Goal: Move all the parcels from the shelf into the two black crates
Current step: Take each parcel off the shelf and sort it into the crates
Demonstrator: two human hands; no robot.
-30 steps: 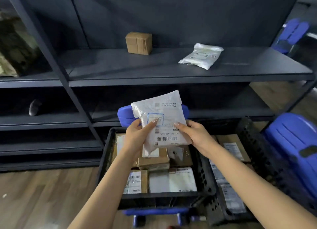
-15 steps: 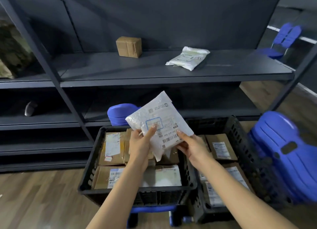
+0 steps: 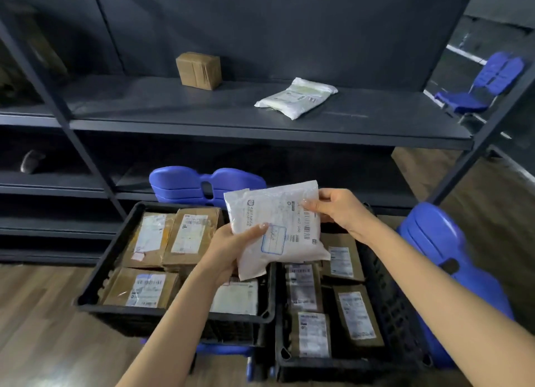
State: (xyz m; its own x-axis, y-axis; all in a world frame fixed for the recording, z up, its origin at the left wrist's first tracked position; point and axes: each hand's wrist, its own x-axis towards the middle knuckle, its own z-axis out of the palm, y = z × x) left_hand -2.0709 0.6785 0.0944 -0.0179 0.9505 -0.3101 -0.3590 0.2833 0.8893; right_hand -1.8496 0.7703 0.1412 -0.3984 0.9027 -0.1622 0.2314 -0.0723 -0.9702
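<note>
Both hands grip the white mailer [image 3: 278,227]: left hand [image 3: 231,253] at its bottom corner, right hand [image 3: 338,210] at the top. It's floppy and hanging right over the gap between the two crates [image 3: 269,273], so a sloppy drop could land it on the rims or the floor.

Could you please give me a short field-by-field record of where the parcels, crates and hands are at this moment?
held parcel: white mailer, above where the two crates meet
left hand: grips the mailer's lower left part
right hand: pinches the mailer's upper right edge
left crate: holds labelled brown parcels
right crate: holds labelled brown parcels
left on shelf: cardboard box and white bag, apart from each other
</note>
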